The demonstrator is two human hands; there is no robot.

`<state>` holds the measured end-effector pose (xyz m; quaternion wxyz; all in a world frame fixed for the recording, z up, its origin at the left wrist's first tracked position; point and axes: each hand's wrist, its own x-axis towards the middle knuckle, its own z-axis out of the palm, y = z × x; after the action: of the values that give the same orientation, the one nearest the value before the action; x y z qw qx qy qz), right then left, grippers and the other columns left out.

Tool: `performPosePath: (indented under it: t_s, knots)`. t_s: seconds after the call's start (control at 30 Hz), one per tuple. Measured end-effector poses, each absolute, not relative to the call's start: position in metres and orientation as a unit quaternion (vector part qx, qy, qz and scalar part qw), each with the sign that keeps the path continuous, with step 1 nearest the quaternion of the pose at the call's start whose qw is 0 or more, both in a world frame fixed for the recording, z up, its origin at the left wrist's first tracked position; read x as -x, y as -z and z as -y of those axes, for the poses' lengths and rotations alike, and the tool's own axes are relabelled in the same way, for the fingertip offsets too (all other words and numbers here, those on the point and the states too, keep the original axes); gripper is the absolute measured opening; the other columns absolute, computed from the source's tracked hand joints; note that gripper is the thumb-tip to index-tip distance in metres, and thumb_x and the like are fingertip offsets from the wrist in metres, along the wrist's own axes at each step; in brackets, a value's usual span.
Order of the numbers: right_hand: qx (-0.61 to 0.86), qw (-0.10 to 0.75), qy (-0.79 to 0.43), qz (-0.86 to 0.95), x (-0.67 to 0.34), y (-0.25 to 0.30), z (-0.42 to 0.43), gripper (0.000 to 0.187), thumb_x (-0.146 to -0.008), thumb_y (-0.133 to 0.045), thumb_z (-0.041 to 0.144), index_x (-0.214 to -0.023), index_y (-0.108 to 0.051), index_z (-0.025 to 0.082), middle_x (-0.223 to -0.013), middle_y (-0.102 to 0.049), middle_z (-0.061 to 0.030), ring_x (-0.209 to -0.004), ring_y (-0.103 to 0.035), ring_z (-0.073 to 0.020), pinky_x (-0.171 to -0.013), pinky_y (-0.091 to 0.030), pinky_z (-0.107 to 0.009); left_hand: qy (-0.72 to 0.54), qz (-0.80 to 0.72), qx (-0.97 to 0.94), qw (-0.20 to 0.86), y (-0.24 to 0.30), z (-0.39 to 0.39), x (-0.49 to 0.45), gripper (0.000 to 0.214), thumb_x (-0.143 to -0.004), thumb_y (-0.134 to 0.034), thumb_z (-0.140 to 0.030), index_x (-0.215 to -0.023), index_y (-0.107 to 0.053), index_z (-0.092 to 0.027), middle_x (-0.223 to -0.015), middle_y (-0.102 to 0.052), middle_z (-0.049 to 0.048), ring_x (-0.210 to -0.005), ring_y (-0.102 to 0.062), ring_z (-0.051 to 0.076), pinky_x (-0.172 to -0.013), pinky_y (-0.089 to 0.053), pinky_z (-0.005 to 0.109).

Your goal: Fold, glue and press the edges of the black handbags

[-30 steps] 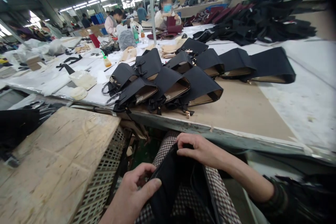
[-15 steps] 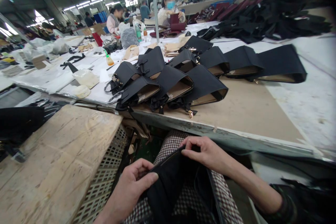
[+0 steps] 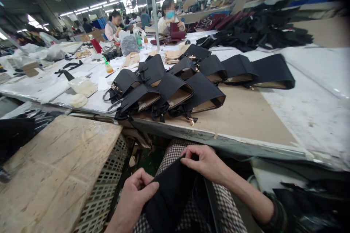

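Note:
A black fabric bag piece (image 3: 171,185) lies across my lap over checked cloth. My left hand (image 3: 136,191) pinches its top edge at the left, thumb toward me. Farther right along the same edge, my right hand (image 3: 203,160) grips it between thumb and curled fingers. The edge runs stretched between both hands, and the piece's lower part drops out of view. On the table in front stand several black handbags (image 3: 175,91) lying tilted, their open ends showing beige insides.
A worn board (image 3: 62,160) rests on a plastic crate (image 3: 106,178) at my left. The table's front edge (image 3: 235,142) runs just past my knees. Black pieces are heaped (image 3: 259,31) at the back right. A glue bottle (image 3: 108,66) and a co-worker (image 3: 169,18) are farther off.
The view has shifted slightly, so the bags sit a little further left. Both hands keep hold of the fabric's edge, which now shows its flat side more.

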<state>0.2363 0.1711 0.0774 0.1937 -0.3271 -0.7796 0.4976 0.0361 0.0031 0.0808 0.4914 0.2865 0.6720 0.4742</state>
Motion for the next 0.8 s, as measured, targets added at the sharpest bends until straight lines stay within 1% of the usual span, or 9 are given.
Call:
performPosePath:
  t_s: [0.13,0.23,0.3,0.4,0.47,0.5,0.57,0.67,0.8]
  knots:
    - [0.349,0.205,-0.478,0.780,-0.234,-0.075,-0.168,0.022,-0.080,-0.064,0.022,-0.060,-0.057,0.020,-0.082,-0.074,-0.0017,-0.078,-0.067,-0.0210,-0.072,-0.047,-0.030,-0.452,-0.667,-0.301,0.510,-0.076,-0.003,-0.031,0.039,-0.074,-0.075,-0.043,-0.068,-0.044,-0.019,-0.066,-0.048,-0.0042,-0.064,-0.042,0.011,-0.060,-0.032,0.022]
    - [0.365,0.215,-0.464,0.778,-0.230,-0.072,-0.164,0.023,-0.080,-0.065,0.023,-0.059,-0.055,0.020,-0.077,-0.073,-0.0016,-0.075,-0.066,-0.0210,-0.072,-0.047,-0.030,-0.398,-0.658,-0.337,0.544,-0.083,-0.011,-0.024,0.030,-0.078,-0.072,-0.042,-0.083,-0.054,-0.019,-0.066,-0.045,-0.0061,-0.062,-0.040,0.011,-0.058,-0.029,0.023]
    - [0.370,0.220,-0.458,0.778,-0.227,-0.072,-0.161,0.024,-0.080,-0.064,0.023,-0.058,-0.055,0.020,-0.075,-0.072,-0.0013,-0.073,-0.066,-0.0208,-0.071,-0.047,-0.029,-0.324,-0.663,-0.411,0.535,-0.092,-0.024,-0.019,0.026,-0.082,-0.067,-0.043,-0.089,-0.060,-0.019,-0.064,-0.046,-0.0061,-0.061,-0.041,0.012,-0.060,-0.030,0.024]
    - [0.373,0.224,-0.445,0.783,-0.224,-0.072,-0.157,0.023,-0.080,-0.064,0.022,-0.058,-0.055,0.020,-0.073,-0.071,-0.0006,-0.071,-0.065,-0.0201,-0.070,-0.047,-0.029,-0.187,-0.663,-0.596,0.411,-0.105,-0.050,-0.021,0.033,-0.091,-0.056,-0.043,-0.071,-0.061,-0.018,-0.060,-0.049,-0.0049,-0.061,-0.044,0.012,-0.081,-0.034,0.033]
    - [0.368,0.230,-0.440,0.786,-0.224,-0.072,-0.155,0.023,-0.079,-0.064,0.021,-0.058,-0.055,0.020,-0.072,-0.071,-0.0003,-0.070,-0.064,-0.0196,-0.070,-0.046,-0.028,-0.142,-0.634,-0.696,0.307,-0.109,-0.068,-0.027,0.041,-0.097,-0.048,-0.041,-0.064,-0.059,-0.018,-0.062,-0.054,-0.0032,-0.066,-0.049,0.014,-0.098,-0.026,0.041]
    - [0.365,0.235,-0.441,0.786,-0.225,-0.072,-0.155,0.022,-0.079,-0.064,0.021,-0.059,-0.055,0.020,-0.073,-0.071,-0.0002,-0.070,-0.064,-0.0195,-0.070,-0.046,-0.028,-0.138,-0.618,-0.725,0.272,-0.109,-0.075,-0.031,0.041,-0.098,-0.046,-0.040,-0.066,-0.059,-0.019,-0.065,-0.057,-0.0022,-0.070,-0.051,0.015,-0.100,-0.023,0.042]
    - [0.361,0.243,-0.448,0.781,-0.228,-0.073,-0.154,0.022,-0.079,-0.064,0.020,-0.059,-0.055,0.020,-0.073,-0.071,-0.0002,-0.070,-0.064,-0.0192,-0.069,-0.046,-0.028,-0.148,-0.597,-0.745,0.256,-0.105,-0.084,-0.038,0.040,-0.099,-0.043,-0.041,-0.070,-0.060,-0.019,-0.069,-0.058,-0.0004,-0.073,-0.051,0.017,-0.090,-0.030,0.037]
    - [0.364,0.242,-0.462,0.772,-0.235,-0.072,-0.153,0.023,-0.080,-0.064,0.021,-0.059,-0.055,0.020,-0.073,-0.071,-0.0002,-0.070,-0.063,-0.0189,-0.067,-0.045,-0.027,-0.163,-0.600,-0.706,0.340,-0.098,-0.081,-0.039,0.044,-0.099,-0.041,-0.045,-0.067,-0.053,-0.018,-0.067,-0.051,-0.0022,-0.065,-0.045,0.014,-0.065,-0.031,0.028]
    - [0.360,0.231,-0.463,0.777,-0.238,-0.071,-0.154,0.021,-0.080,-0.064,0.019,-0.060,-0.057,0.020,-0.072,-0.070,0.0007,-0.069,-0.063,-0.0181,-0.065,-0.044,-0.026,-0.174,-0.641,-0.623,0.413,-0.095,-0.052,-0.023,0.043,-0.095,-0.046,-0.046,-0.063,-0.043,-0.018,-0.064,-0.041,-0.0048,-0.063,-0.039,0.012,-0.059,-0.026,0.025]
